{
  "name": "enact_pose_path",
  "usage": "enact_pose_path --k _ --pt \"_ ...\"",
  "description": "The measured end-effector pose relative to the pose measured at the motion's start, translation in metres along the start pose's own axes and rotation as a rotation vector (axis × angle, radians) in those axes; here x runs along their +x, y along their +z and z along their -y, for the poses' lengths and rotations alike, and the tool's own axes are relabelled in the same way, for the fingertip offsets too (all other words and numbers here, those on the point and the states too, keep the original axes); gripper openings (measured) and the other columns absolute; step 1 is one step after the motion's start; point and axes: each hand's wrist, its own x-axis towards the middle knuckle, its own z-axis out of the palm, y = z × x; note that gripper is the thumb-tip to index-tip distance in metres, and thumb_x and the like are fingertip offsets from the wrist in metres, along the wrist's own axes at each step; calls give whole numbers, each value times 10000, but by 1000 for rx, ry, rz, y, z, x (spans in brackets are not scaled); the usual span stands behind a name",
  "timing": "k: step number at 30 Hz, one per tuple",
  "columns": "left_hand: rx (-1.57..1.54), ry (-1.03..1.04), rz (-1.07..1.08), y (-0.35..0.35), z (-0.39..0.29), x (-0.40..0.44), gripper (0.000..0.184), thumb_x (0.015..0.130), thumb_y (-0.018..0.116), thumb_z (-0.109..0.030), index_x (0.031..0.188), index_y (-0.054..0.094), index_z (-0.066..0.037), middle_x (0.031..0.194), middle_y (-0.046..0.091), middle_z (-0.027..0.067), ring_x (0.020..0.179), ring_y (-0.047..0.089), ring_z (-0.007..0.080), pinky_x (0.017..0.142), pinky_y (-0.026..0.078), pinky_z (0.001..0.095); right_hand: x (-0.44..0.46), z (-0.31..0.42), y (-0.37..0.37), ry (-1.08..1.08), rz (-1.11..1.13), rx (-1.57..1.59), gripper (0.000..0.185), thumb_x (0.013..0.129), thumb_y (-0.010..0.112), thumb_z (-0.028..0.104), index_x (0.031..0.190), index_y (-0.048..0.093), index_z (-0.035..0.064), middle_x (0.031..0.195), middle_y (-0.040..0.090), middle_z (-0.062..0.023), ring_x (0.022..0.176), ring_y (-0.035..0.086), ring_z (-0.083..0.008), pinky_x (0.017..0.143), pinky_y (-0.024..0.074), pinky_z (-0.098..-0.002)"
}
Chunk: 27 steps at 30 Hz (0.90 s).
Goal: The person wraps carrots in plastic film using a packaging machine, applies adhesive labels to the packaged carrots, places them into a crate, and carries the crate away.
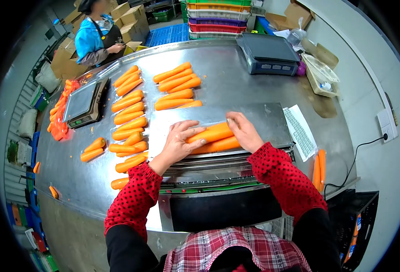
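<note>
Two large carrots (214, 146) lie side by side on the metal plate of a wrapping machine (263, 119). My left hand (181, 139) grips their left end, its fingers over the upper carrot and its thumb near the lower one. At their right end my right hand (244, 130) is closed round the tips. Whether film covers these carrots I cannot tell. Left of the plate runs a column of wrapped carrots (130, 116), and behind it lie more wrapped carrots (177, 84).
A scale (86, 102) and a red net bag of carrots (60, 111) are at the left. Another scale (270, 50), a white basket (318, 75) and a label sheet (299, 131) are at the right. A co-worker (98, 38) stands beyond the table's back-left edge.
</note>
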Motion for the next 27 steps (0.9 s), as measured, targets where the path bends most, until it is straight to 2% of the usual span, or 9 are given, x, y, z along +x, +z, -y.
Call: enact_pose_path --k 2,6,17,20,22,23,24,25,27 --pt "234 -43 -69 -5 -1 -11 387 787 737 -382 1099 711 -155 1204 610 93 1098 542 291 950 382 401 -9 -4 -1 -125 24 -117 232 948 546 168 1069 601 -23 1106 600 -156 1025 590 -265 885 462 -341" --pt "-119 -173 -123 7 2 -19 342 792 750 -300 1091 709 -138 1228 579 141 1157 503 330 1009 391 411 -15 4 -12 49 21 51 193 943 553 133 1029 617 -27 1049 622 -128 969 605 -235 861 465 -310" --pt "-151 -205 -39 21 -4 -5 347 912 615 -306 1186 625 -95 1333 480 190 1275 408 342 1062 346 427 -20 -8 -17 -65 -111 -150 190 925 554 130 1027 624 -13 989 630 -119 959 610 -245 875 460 -308" --pt "-354 -200 -135 19 -7 -13 383 909 612 -286 1200 596 -38 1339 470 207 1263 423 343 1067 342 411 -24 -8 -27 -6 -45 -65 189 921 557 141 1014 626 -8 985 628 -122 959 611 -261 868 463 -317" --pt "-88 -199 -435 -4 -18 -29 344 891 620 -272 1100 609 1 1199 573 212 1106 550 358 950 446 407 -33 1 -41 -158 -197 -192 192 918 562 145 1016 626 -7 965 621 -129 936 605 -258 842 467 -324" --pt "106 -322 -325 -23 -23 -46 315 866 643 -276 998 625 10 1043 617 214 940 600 356 815 484 408 -45 14 -65 -39 -161 -227 197 917 566 149 1008 629 -13 994 617 -142 920 607 -254 801 474 -338" --pt "301 -443 -215 -40 -31 -67 304 840 666 -279 895 640 20 886 660 216 773 650 354 680 522 408 -60 11 -89 44 -125 -282 222 914 579 192 952 646 -17 882 627 -145 819 629 -256 731 486 -346" --pt "465 -428 -130 -47 -42 -85 317 818 681 -300 778 635 12 730 631 196 646 630 341 574 492 410 -72 35 -108 353 19 -581 307 891 611 286 844 673 -12 720 632 -140 697 636 -280 654 490 -360" --pt "684 -422 -2 -43 -52 -108 403 784 699 -349 594 619 -3 515 569 168 488 601 322 451 455 406 -101 20 -118 425 182 -738 414 847 645 387 728 675 -9 615 625 -148 628 622 -307 606 486 -382"
